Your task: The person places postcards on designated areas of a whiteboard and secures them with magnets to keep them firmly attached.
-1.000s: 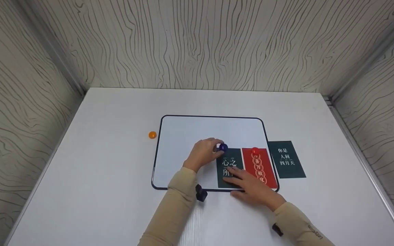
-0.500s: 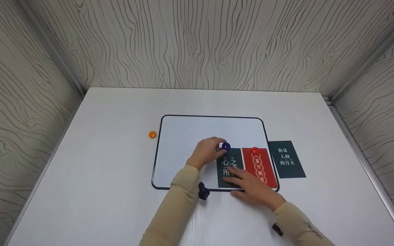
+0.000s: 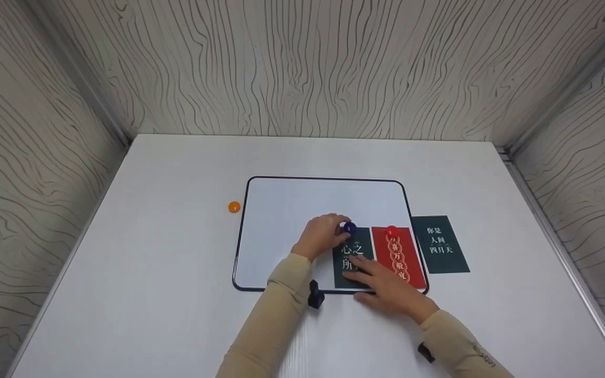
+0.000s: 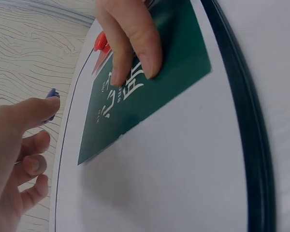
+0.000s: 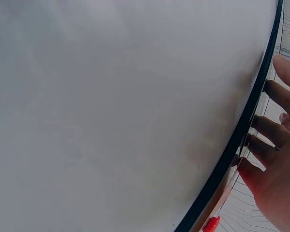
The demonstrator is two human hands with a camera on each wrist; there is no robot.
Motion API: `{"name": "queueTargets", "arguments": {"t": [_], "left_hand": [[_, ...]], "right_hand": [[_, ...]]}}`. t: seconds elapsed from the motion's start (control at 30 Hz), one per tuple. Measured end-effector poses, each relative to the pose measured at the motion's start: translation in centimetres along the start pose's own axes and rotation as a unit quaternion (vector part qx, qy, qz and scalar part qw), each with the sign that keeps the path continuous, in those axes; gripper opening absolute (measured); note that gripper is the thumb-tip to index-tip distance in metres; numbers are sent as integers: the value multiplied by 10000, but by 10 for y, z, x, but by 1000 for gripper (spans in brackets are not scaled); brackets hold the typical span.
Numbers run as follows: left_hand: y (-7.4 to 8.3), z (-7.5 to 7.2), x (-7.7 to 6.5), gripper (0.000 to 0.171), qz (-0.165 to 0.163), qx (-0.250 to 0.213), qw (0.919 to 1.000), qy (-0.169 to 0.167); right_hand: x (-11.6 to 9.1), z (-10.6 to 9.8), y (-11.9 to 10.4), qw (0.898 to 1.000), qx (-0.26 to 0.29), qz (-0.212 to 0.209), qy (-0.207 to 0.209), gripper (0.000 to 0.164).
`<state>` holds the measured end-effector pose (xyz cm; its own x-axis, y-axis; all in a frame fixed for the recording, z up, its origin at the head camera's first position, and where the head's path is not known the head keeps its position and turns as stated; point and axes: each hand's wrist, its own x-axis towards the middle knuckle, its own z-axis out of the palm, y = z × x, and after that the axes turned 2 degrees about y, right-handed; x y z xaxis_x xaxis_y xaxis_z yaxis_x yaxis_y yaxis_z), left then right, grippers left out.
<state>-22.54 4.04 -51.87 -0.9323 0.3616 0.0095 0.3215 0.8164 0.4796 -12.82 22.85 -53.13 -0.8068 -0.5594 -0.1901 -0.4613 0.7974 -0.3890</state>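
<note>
My left hand (image 3: 322,235) pinches a round dark-blue magnet (image 3: 350,228) between thumb and fingers, at the top edge of a dark green card (image 3: 356,242) with white characters. In the left wrist view the blue magnet (image 4: 52,110) shows at the thumb tip. My right hand (image 3: 389,287) rests with spread, straight fingers on the lower part of that card, partly covering its characters. Both lie over a whiteboard (image 3: 287,210) with a black rim. Beside the green card is a red card (image 3: 400,262), with a red magnet (image 3: 392,231) at its top edge.
An orange magnet (image 3: 234,207) lies on the white table (image 3: 176,252) left of the whiteboard. Another dark green card (image 3: 441,257) lies on the table at the board's right edge. Patterned walls (image 3: 292,68) enclose the table at the back and sides.
My left hand, with the blue magnet, has shifted slightly right along the green card's top edge, then a little down. My right hand has stayed in place on the card.
</note>
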Motion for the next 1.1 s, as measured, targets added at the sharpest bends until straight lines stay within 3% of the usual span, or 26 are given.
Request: {"name": "queueTargets", "arguments": {"t": [0.63, 1.1], "left_hand": [[5, 8, 5, 38, 62, 286, 9996, -45], [4, 17, 7, 37, 65, 473, 9988, 116]], "right_hand": [[1, 1, 1, 9997, -120, -176, 68, 51], [0, 1, 1, 9999, -44, -103, 47, 52]]}}
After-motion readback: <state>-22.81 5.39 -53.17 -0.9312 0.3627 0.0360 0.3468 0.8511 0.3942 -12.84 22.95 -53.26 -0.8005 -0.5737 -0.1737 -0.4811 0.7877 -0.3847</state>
